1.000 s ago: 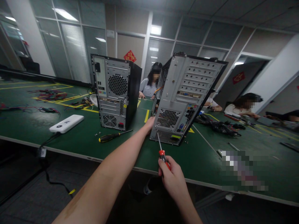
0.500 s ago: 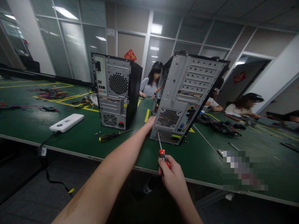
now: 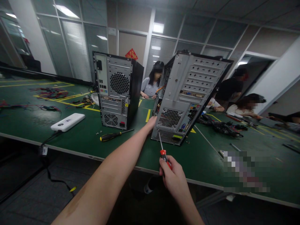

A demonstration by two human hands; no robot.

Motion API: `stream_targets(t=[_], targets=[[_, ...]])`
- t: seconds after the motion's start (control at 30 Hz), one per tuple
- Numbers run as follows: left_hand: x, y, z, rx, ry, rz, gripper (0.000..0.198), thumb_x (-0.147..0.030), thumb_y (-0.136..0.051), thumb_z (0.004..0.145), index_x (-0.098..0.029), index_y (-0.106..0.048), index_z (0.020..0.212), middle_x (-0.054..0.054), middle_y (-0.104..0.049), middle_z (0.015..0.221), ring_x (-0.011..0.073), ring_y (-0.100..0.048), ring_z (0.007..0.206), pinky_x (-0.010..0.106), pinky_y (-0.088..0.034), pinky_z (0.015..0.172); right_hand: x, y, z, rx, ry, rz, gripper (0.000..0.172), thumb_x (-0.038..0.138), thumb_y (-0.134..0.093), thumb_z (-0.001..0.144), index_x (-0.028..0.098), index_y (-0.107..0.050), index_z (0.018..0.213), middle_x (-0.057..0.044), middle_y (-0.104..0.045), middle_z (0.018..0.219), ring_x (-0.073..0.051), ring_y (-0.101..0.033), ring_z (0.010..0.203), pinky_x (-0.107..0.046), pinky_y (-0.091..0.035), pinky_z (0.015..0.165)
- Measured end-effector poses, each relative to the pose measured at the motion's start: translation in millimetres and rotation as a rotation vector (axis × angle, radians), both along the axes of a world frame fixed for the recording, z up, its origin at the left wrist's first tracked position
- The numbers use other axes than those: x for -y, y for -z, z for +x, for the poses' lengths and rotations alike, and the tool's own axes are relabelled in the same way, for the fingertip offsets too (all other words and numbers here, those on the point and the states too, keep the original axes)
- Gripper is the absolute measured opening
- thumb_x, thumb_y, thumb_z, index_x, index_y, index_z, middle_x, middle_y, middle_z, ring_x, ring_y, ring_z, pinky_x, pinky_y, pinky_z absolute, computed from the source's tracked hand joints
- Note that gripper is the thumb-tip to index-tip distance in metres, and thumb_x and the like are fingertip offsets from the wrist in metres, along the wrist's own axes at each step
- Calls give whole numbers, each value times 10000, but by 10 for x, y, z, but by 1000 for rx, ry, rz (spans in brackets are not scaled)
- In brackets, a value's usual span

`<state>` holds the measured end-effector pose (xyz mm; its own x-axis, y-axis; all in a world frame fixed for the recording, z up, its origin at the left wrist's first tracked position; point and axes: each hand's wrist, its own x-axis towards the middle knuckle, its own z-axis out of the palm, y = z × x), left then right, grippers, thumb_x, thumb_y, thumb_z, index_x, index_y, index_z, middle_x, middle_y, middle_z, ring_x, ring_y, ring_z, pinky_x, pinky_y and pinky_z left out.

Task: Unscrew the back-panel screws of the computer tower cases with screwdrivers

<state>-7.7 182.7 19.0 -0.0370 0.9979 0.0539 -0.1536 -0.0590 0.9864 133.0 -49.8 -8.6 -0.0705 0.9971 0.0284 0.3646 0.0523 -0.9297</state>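
Note:
A grey computer case [image 3: 187,97] stands tilted on the green table [image 3: 206,159], its rear panel facing me. My left hand [image 3: 151,122] rests against the case's lower left edge; its fingers are hidden behind that edge. A red-handled screwdriver [image 3: 163,149] is gripped in my right hand [image 3: 172,176], which is closed round the handle. The tip of its shaft touches the bottom left of the rear panel.
A second black computer case [image 3: 117,90] stands upright to the left. A black-and-yellow screwdriver [image 3: 114,135], small screws and a white box [image 3: 67,122] lie on the table. Cables [image 3: 222,127] are heaped at right. Several people sit or stand beyond the cases.
My hands and the screwdriver have hardly moved. A person in dark clothes has come into sight behind the tilted case at right.

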Motion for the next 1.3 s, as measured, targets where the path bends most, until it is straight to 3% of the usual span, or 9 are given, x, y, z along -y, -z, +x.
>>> stream_targets(t=[0.37, 0.87, 1.1, 1.2, 1.3], targets=[[15, -25, 7, -1, -21, -6, 290, -347, -598, 942, -119, -770, 989, 62, -758, 782, 179, -684, 776, 300, -539, 829, 6, -16, -15, -7, -1, 11, 377, 602, -575, 907, 235, -579, 821, 39, -578, 574, -121, -449, 416, -250, -327, 431], [-36, 21, -3, -2, -7, 2, 314, -402, -596, 948, -153, -745, 1067, 87, -777, 915, 194, -711, 836, 313, -544, 865, -12, -35, -17, -74, -2, -14, 349, 572, -577, 911, 228, -572, 856, 59, -560, 555, -111, -428, 387, -239, -305, 405], [-24, 4, 12, 27, -18, -15, 329, -379, -605, 947, -108, -733, 1083, 109, -774, 933, 187, -703, 815, 310, -540, 856, 48, -125, -79, -186, 26, -65, 339, 486, -545, 866, 244, -473, 1092, 107, -536, 570, -111, -377, 378, -223, -279, 394], [-19, 4, 31, 62, -26, -20, 312, -349, -607, 947, -95, -727, 1081, 106, -769, 905, 182, -701, 804, 302, -542, 832, 135, -165, -88, -223, 70, 5, 358, 397, -569, 825, 260, -423, 1122, 95, -581, 652, -120, -436, 453, -220, -329, 437], [-12, 11, 39, 65, -52, -22, 312, -360, -616, 940, -108, -733, 1082, 89, -766, 863, 192, -713, 826, 304, -548, 836, 228, -212, -94, -75, 143, 172, 335, 383, -607, 858, 252, -466, 1132, 57, -637, 736, -142, -528, 535, -245, -415, 505]])
